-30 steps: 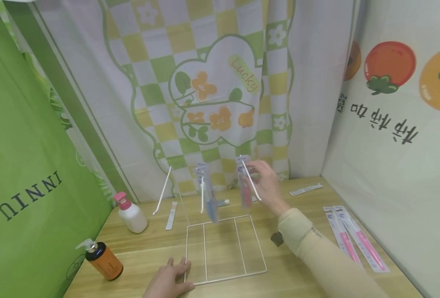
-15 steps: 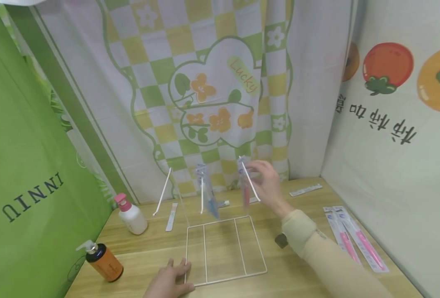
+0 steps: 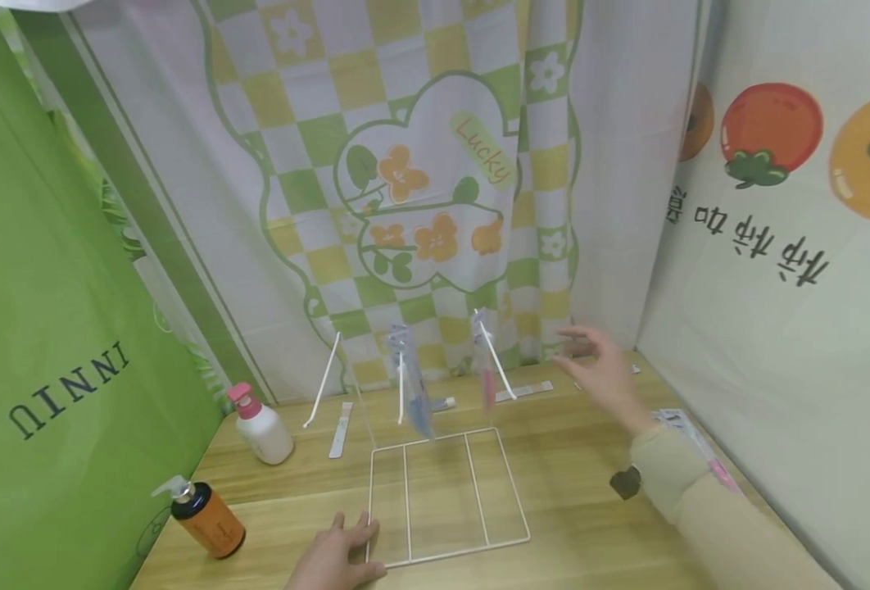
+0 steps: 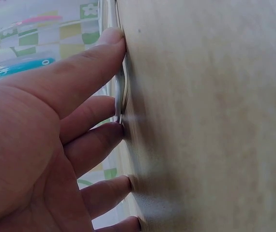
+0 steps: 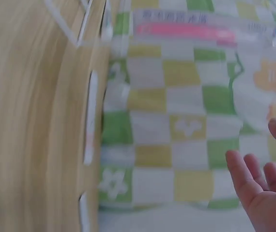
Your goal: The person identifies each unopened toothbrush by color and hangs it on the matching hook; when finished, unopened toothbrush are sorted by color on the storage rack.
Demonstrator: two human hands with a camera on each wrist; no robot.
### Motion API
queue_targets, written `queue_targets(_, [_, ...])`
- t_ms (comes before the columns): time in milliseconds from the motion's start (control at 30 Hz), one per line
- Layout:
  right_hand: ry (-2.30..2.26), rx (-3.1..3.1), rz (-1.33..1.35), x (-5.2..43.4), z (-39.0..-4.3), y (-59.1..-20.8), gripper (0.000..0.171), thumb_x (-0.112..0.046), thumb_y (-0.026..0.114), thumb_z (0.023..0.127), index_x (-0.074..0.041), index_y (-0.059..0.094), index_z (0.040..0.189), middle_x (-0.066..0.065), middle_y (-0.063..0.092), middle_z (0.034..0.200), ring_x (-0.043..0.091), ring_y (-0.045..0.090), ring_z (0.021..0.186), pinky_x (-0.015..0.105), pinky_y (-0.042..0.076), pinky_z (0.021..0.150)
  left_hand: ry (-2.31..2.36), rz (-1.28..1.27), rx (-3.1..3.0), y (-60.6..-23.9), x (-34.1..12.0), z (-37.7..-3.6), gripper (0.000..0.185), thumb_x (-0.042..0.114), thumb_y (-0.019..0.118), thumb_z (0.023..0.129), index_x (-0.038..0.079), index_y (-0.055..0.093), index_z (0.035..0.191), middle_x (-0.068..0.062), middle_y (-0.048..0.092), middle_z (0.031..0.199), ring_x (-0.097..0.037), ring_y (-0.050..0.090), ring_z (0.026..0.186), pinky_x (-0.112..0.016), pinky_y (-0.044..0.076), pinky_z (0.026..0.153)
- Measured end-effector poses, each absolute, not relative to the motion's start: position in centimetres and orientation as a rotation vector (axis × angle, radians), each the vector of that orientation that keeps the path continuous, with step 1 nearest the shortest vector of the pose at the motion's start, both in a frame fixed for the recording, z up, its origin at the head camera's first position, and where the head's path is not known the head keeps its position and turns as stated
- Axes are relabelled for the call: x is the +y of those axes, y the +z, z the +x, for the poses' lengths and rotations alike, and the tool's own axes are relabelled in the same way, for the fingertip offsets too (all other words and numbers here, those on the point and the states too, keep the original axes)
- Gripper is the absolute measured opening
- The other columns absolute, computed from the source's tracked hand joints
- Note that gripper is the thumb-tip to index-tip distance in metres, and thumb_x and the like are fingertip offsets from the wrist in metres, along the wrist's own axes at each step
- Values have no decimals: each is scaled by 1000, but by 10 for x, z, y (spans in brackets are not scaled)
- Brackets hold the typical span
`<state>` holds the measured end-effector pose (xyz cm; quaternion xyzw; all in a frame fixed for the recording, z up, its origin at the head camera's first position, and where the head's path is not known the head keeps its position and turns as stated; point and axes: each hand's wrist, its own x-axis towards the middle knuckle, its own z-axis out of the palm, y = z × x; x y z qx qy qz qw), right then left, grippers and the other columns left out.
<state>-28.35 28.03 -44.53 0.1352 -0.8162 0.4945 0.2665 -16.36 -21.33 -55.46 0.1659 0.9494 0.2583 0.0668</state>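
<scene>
A white wire rack (image 3: pixel 408 508) with hooks stands on the wooden table. My left hand (image 3: pixel 335 557) rests at its front left corner; in the left wrist view the thumb (image 4: pixel 112 36) touches the wire and the fingers spread against the tabletop. From the right hook hangs a packaged pink toothbrush (image 3: pixel 489 387), seen sideways in the right wrist view. Packaged blue toothbrushes, as far as I can tell, hang on the middle hook (image 3: pixel 419 410). The left hook (image 3: pixel 322 378) carries nothing. Right of the rack, my right hand (image 3: pixel 600 373) is in the air, fingers apart, holding nothing.
Packaged pink toothbrushes (image 3: pixel 722 471) lie at the table's right, partly behind the right sleeve. A white pump bottle (image 3: pixel 265 434) and an orange-and-black pump bottle (image 3: pixel 210 524) stand at left. Label strips (image 3: pixel 340 430) lie behind, and curtains enclose the table.
My right hand has let go of the pink toothbrush package and moved right, away from the rack. The package stays hanging on the right hook. My left hand has not moved.
</scene>
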Motion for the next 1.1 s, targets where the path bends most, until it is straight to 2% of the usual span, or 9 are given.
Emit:
queue_targets(100, [1334, -2301, 309, 308, -275, -450, 49, -13, 80, 100, -3, 60, 144, 22, 59, 148, 43, 68, 117, 45, 64, 87, 782, 498, 2855, -555, -214, -164, 75, 44, 91, 84, 6, 68, 144, -19, 57, 156, -74, 37, 139, -92, 29, 100])
queue_targets(267, [1293, -2464, 254, 348, -259, -461, 56, -26, 76, 103, -4, 55, 150, 28, 58, 148, 49, 67, 118, 49, 66, 82, 786, 498, 2853, -555, -214, -164, 75, 45, 91, 84, 6, 68, 144, -19, 57, 156, -75, 36, 138, -93, 30, 98])
queue_targets(467, [1358, -2577, 238, 382, -247, -481, 59, -23, 75, 104, 4, 51, 151, 36, 60, 138, 44, 73, 108, 38, 67, 78, 776, 506, 2850, -557, -216, -166, 75, 46, 90, 84, 6, 68, 144, -19, 56, 156, -75, 36, 138, -93, 29, 98])
queue_targets(667, [1485, -2655, 121, 406, -237, -496, 65, -18, 75, 103, 9, 45, 154, 41, 55, 140, 42, 73, 108, 38, 67, 80, 765, 499, 2847, -560, -216, -168, 75, 47, 90, 84, 7, 68, 144, -20, 57, 156, -76, 37, 137, -93, 30, 98])
queue_targets(933, [1503, -2779, -3, 429, -233, -513, 70, -15, 76, 100, 14, 41, 153, 35, 66, 125, 32, 73, 96, 38, 67, 76, 765, 469, 2838, -560, -216, -169, 74, 45, 90, 84, 8, 68, 145, -23, 55, 156, -81, 37, 131, -95, 31, 93])
queue_targets(1100, [1424, -2875, -45, 438, -237, -522, 69, -19, 80, 97, 11, 48, 150, 29, 71, 119, 26, 71, 91, 37, 64, 76, 762, 468, 2836, -560, -216, -170, 75, 46, 90, 85, 9, 68, 145, -23, 55, 156, -82, 37, 130, -95, 32, 93])
